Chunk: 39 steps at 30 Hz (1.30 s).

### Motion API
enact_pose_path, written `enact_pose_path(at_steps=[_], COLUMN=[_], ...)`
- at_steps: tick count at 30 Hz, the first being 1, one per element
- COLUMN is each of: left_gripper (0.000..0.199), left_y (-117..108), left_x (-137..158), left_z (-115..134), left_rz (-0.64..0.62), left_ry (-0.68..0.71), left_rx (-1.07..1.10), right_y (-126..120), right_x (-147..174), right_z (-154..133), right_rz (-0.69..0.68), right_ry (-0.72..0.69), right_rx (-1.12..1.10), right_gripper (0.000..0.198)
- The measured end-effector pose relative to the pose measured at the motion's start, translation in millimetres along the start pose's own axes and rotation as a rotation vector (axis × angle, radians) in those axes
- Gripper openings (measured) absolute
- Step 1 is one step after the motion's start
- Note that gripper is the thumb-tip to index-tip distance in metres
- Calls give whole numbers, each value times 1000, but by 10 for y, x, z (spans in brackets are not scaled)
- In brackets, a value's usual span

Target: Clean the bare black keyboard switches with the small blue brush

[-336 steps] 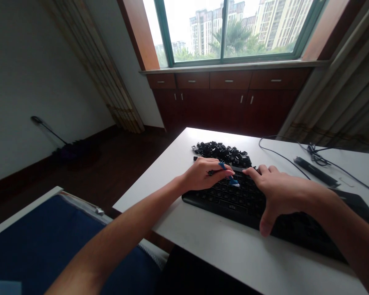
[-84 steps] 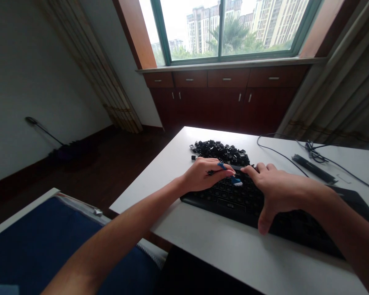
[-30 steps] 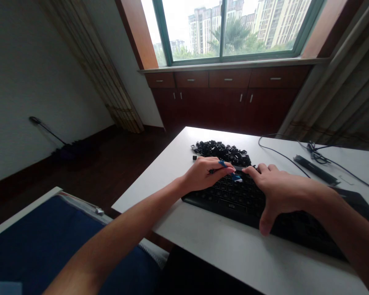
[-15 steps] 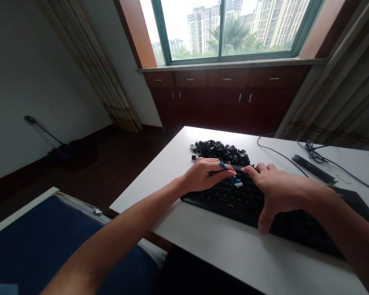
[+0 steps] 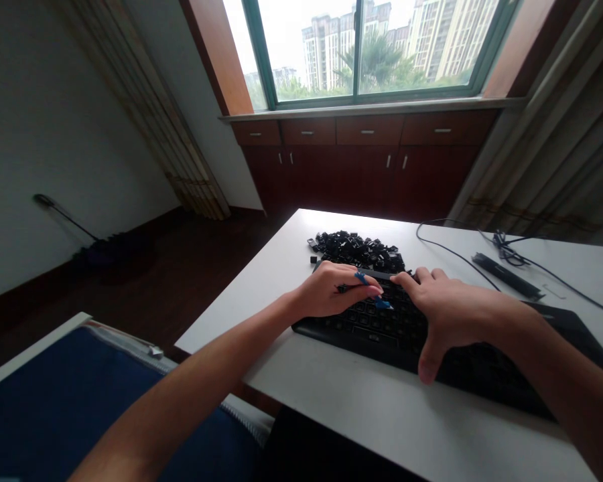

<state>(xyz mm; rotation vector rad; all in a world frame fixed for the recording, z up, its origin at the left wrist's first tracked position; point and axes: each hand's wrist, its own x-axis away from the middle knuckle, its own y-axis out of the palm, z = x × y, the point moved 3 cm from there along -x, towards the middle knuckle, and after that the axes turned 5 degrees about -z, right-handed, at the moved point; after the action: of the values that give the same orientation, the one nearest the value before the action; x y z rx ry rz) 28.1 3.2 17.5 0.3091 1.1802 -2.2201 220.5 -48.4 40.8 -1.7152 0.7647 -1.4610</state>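
Note:
A black keyboard [image 5: 376, 338] with its keycaps off lies along the white table. My left hand [image 5: 339, 288] is closed in a pinch around a small blue brush [image 5: 382, 303], its bristle end down at the bare key sockets. My right hand [image 5: 452, 311] rests over the middle of the keyboard, fingers spread, thumb toward the front edge, index finger at the back edge near the brush. Its palm hides part of the keys. Just behind the keyboard lies a heap of loose black keycaps [image 5: 359, 249], with one single keycap [image 5: 313, 260] off to its left.
On the white table [image 5: 251, 301] at the back right lie a long black plastic bar [image 5: 507, 275], a bent thin wire piece [image 5: 554, 291] and a coiled black cable [image 5: 507, 248]. A blue padded seat [image 5: 70, 395] stands at the lower left. Dark red cabinets [image 5: 331, 174] line the window wall.
The brush in my left hand has tilted and shifted slightly, its white bristles now showing less. My right hand stays in place on the keyboard. The whole view has shifted a little.

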Motion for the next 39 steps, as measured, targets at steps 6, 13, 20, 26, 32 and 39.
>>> enact_pose_path(at_steps=[6,13,20,26,32,39], left_gripper=[21,19,20,22,20,19], left_y=[-7,-30,-53,-30,-30,-41], left_x=[2,1,8,-3,-9,5], left_z=[13,-52,-84,-34,11,-65], left_rz=[18,155,209,117,97,178], left_ry=[-4,-1,-59,-39,-15,-11], left_rx=[5,-105,-165,-68,-57,-142], right_y=[-12,-21,-18,-12,-7,-12], right_x=[5,5,3,6,8,13], right_z=[-5,-23,-9,-4,8,-2], right_rz=[4,2,2,-3,0,0], right_ry=[-2,9,-4,-4,-3,5], right_rx=[-2,-4,-6,-21,-12,-14], right_gripper=[144,147,150,149,150,150])
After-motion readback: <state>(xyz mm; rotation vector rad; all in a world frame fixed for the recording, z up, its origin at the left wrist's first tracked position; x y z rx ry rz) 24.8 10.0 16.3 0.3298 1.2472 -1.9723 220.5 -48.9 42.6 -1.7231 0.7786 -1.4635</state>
